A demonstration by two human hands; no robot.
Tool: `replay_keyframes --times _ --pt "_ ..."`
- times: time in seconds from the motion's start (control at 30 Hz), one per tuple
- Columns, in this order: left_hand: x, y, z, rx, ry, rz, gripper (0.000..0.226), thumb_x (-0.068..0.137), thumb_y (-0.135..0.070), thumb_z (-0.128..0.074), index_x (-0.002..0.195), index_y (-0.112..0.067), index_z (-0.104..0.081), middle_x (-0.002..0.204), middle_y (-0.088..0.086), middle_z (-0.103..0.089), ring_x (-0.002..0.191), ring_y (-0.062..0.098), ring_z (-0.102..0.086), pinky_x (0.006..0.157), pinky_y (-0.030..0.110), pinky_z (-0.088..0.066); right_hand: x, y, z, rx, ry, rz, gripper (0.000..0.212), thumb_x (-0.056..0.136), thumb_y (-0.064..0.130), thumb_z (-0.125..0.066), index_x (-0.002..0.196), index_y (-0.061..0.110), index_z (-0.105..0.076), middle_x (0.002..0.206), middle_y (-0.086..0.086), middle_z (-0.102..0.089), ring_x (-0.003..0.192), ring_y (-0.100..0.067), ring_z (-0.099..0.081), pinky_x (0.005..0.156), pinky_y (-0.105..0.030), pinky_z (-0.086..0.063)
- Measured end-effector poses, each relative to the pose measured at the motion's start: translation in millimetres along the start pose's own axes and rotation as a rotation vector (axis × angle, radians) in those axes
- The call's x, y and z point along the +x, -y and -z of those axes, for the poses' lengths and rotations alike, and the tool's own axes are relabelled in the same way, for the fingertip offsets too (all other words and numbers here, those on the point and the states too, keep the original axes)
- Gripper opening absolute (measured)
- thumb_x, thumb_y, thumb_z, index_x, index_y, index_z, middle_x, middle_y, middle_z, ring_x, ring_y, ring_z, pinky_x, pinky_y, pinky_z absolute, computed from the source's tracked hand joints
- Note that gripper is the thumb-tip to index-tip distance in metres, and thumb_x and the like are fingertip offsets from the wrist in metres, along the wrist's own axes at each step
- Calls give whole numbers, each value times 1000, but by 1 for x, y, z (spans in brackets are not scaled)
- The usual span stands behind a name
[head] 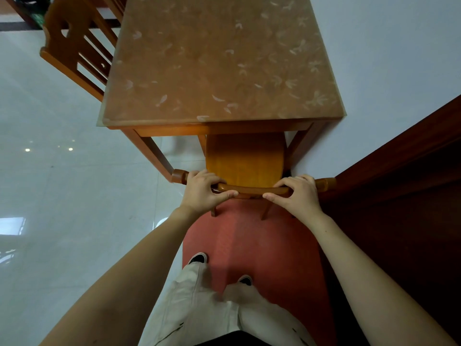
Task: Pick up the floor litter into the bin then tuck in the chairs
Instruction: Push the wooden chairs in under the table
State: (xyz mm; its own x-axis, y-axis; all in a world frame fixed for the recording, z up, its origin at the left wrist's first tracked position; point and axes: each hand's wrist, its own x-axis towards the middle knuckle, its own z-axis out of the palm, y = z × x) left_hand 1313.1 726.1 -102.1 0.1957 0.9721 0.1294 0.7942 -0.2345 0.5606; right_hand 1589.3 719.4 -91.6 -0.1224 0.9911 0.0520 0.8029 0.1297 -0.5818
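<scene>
A wooden chair (245, 161) stands in front of me with its seat partly under the near end of the wooden table (219, 58). My left hand (203, 192) grips the left part of the chair's curved top rail. My right hand (298, 193) grips the right part of the same rail, fingers curled over it. A second wooden chair (74, 46) stands at the table's left side, its back close to the table edge. No litter or bin is in view.
A red mat (249, 245) lies under my feet and the chair's rear legs. A dark wooden cabinet (399, 196) stands close on the right. A white wall (386, 58) runs along the table's right side. Glossy white tiles (62, 196) spread to the left.
</scene>
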Motion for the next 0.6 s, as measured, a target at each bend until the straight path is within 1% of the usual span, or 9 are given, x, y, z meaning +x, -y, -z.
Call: replay_keyframes --times 0.1,0.2,0.33,0.47,0.6 --pt "6 -11 -10 27 -13 22 61 73 -81 -49 84 -26 -71 76 -15 -63 82 6 -52 83 28 -25 9 -13 12 -2 36 10 52 67 80 -59 81 31 -71 75 18 -63 95 -3 -41 93 -23 -22" --pt "12 -22 -20 39 -16 54 57 74 -79 -50 84 -28 -71 77 -16 -62 82 6 -51 85 29 -25 19 -27 22 -6 71 -2 45 68 74 -65 82 32 -71 75 21 -60 102 -11 -44 94 -28 -27" --pt "24 -29 -27 42 -17 73 57 74 -80 -50 83 -28 -71 75 -14 -62 80 7 -51 85 29 -26 32 -42 28 3 88 5 48 66 80 -62 79 35 -70 74 15 -63 99 -14 -48 89 -28 -28" --pt "39 -32 -29 18 -8 90 58 73 -81 -49 82 -28 -71 74 -15 -61 80 6 -50 85 31 -26 48 -51 31 1 102 7 47 65 81 -62 77 36 -68 76 15 -63 99 -13 -48 86 -27 -29" --pt "53 -37 -32 6 -25 104 60 71 -82 -47 81 -28 -72 74 -15 -62 79 6 -50 82 27 -21 65 -58 36 9 120 -5 45 64 80 -65 77 36 -69 75 16 -62 101 -13 -46 86 -27 -30"
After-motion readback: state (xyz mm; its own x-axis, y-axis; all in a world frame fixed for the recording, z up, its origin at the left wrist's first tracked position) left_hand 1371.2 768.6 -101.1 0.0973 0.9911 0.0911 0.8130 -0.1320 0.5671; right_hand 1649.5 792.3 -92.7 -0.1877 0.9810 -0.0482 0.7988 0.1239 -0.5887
